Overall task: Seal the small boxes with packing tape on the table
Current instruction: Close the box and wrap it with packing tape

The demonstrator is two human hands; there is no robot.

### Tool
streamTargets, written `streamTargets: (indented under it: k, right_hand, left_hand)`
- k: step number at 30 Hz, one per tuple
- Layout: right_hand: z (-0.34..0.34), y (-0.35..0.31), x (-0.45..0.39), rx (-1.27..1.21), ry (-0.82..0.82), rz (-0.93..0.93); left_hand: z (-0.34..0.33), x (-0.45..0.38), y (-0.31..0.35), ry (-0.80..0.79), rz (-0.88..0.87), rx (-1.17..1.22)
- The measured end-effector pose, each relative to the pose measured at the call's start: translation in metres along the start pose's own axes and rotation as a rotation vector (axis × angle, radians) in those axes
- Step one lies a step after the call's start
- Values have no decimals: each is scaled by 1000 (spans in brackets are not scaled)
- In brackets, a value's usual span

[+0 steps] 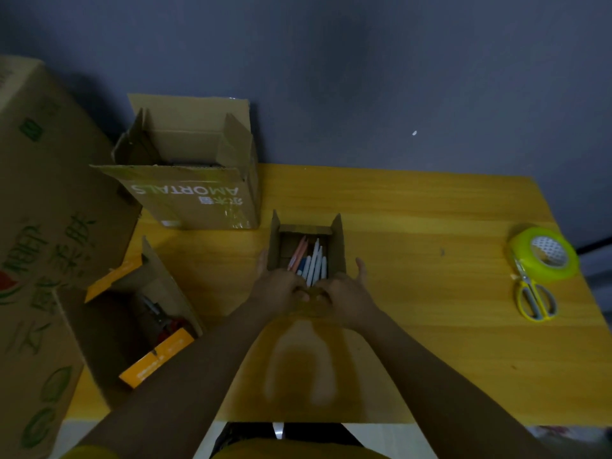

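Flaps on the small box point(306, 246) of pens stand unfolded mid-bench; my left hand point(281, 289) and right hand point(344, 293) pinch its near flap. Tape roll point(543, 251) sits untouched far right; no box is sealed.

Setting: improvised packing station in a plain room, domestic or small-office; which one cannot be told. Evidence: yellow wood-grain table point(414, 210) set against a bare grey-blue wall point(364, 77). Open cardboard cartons point(192, 180) at 10 o'clock, one printed "AMORTALS"; a large printed carton point(43, 226) at 9 o'clock. Roll of packing tape point(543, 253) and yellow-handled scissors point(535, 299) at 3 o'clock. Lighting dim.
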State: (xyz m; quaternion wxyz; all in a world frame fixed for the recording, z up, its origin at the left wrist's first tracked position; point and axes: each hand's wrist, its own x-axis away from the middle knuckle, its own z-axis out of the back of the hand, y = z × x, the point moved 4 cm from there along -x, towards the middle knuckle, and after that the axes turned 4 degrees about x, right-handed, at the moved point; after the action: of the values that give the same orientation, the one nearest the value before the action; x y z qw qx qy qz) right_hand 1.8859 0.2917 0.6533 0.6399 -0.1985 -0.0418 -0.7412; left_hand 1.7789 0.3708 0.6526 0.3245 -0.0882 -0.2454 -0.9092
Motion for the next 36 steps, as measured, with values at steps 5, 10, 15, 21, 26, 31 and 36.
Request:
streamTargets:
  k: [5, 10, 15, 21, 26, 31, 36]
  right_hand:
    - [-1, 6, 6, 15, 55, -22]
    - [-1, 5, 4, 54, 62, -9]
    - [3, 4, 6, 23, 7, 87]
    - [26, 19, 6, 125, 70, 181]
    - [20, 15, 3, 285, -9, 216]
    - [13, 8, 5, -166, 38, 203]
    - [29, 49, 1, -556, 455, -220]
  left_hand:
    - [2, 1, 10, -29, -39, -52]
    - [5, -5, 15, -116, -58, -147]
    - [0, -7, 12, -144, -103, -212]
    - [13, -1, 4, -173, -243, -604]
    - [37, 2, -12, -23, -109, -707]
    - [43, 13, -21, 156, 151, -195]
    - [21, 9, -35, 276, 393, 316]
